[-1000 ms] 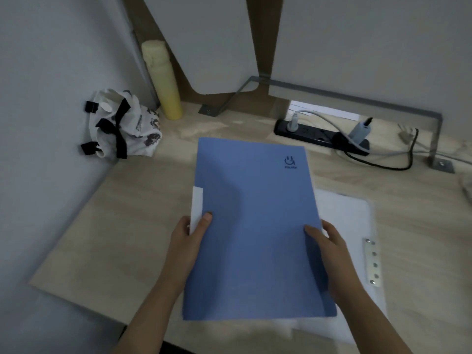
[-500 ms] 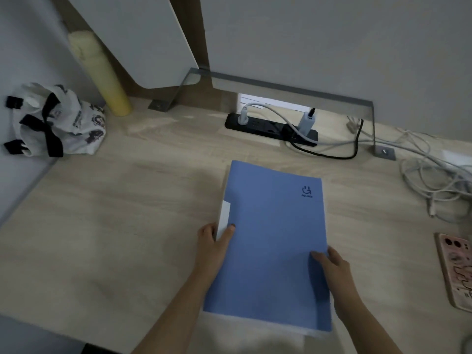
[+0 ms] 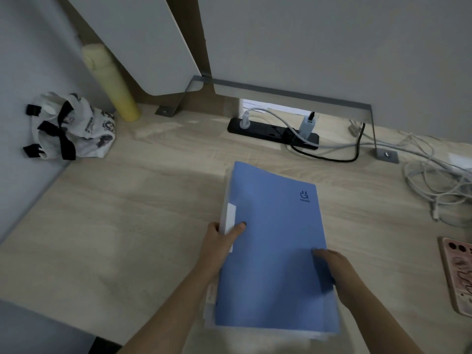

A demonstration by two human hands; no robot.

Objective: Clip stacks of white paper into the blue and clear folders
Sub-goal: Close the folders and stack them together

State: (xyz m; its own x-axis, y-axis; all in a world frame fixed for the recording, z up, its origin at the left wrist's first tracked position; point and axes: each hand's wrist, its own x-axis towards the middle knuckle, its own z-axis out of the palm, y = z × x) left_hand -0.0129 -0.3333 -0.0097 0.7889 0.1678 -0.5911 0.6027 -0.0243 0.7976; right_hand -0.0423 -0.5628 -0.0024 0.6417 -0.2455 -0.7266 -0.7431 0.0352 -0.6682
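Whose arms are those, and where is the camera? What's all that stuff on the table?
There is no machine here, just a person. The camera sits on the person's head and looks down, so you see their own two arms. The left hand grips the left edge of a blue folder, thumb on top. The right hand holds its right edge. Some pale sheets peek out under the folder. On the wooden table there is also a yellow bottle, a white bag with black straps, a black power strip, a tangle of cables and a phone at the right.
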